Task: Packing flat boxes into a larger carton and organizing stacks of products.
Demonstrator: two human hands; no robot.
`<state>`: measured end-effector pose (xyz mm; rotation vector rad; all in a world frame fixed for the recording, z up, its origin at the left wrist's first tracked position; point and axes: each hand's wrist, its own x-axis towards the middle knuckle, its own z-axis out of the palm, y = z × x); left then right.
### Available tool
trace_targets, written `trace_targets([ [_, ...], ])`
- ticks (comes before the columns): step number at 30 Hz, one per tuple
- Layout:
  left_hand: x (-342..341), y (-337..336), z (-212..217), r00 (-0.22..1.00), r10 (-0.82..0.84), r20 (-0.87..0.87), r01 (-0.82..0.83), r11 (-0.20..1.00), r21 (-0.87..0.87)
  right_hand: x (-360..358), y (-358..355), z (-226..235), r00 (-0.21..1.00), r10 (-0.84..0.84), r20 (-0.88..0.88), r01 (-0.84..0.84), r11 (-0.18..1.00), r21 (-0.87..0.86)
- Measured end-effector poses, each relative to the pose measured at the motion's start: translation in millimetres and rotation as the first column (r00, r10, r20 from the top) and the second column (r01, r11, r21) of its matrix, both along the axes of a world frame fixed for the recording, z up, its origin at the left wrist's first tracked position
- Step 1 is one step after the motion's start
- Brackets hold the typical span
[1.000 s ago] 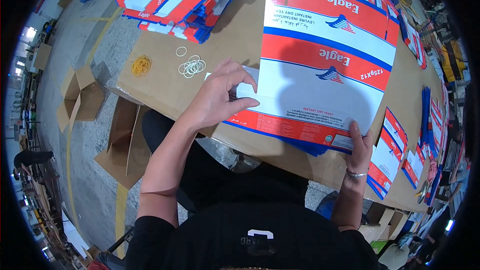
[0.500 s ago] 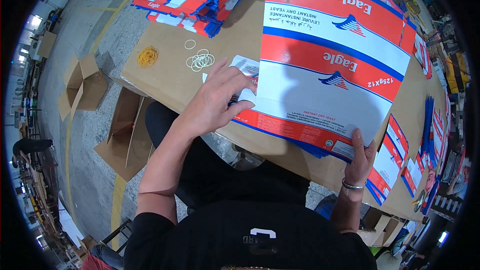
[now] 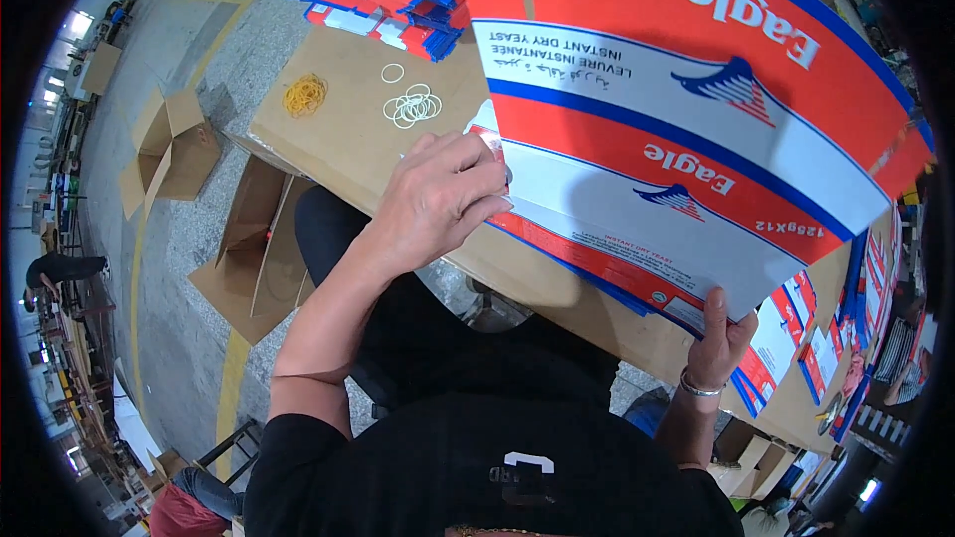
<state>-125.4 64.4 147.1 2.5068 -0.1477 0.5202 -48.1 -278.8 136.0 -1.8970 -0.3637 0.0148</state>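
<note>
Carton sheet [image 3: 657, 139], 1 piece: printed in red, white and blue bands with 2 striped emblems, lettering upside down to the person; surface bowed, slot cut at the upper left. Location: over the near side of the brown table [image 3: 348, 144], between both hands. Right hand [image 3: 718, 343]: grasping the sheet's lower right corner, thumb on the printed face. Left hand [image 3: 433, 201]: fingers curled, thumb and fingertips at the sheet's left edge; whether they pinch it cannot be told. Beyond the left hand: white rings [image 3: 412, 106], yellow rubber bands [image 3: 304, 95].
</note>
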Motion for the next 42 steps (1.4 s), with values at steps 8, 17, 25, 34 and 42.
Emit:
trace_targets([
  [8, 1.9, -5.4, -2.1, 0.999, -0.046, -0.008, 0.046, 0.998, -0.036, 17.9, -6.1, 4.2, 0.973, -0.219, -0.067, 0.215, 0.975, -0.062],
  [17, 55.6, 12.5, -29.5, 0.936, -0.060, -0.346, -0.021, 0.974, -0.225, 98.1, -278.1, -50.8, 0.859, -0.393, -0.328, 0.451, 0.884, 0.123],
  [25, 105.6, 13.1, -75.2, 0.873, -0.124, -0.472, 0.193, 0.976, 0.101, 81.2, -376.7, -58.1, 0.793, -0.561, -0.238, 0.276, 0.679, -0.680],
  [34, 112.3, 9.1, -64.1, 0.936, -0.119, -0.332, 0.140, 0.989, 0.038, 68.2, -69.2, -18.9, 0.888, 0.019, 0.460, 0.242, 0.831, -0.502],
  [42, 93.7, -0.9, -54.8, 0.983, -0.076, -0.169, 0.061, 0.994, -0.094, 91.4, 6.0, -46.8, 0.980, 0.050, 0.192, 0.048, 0.879, -0.475],
])
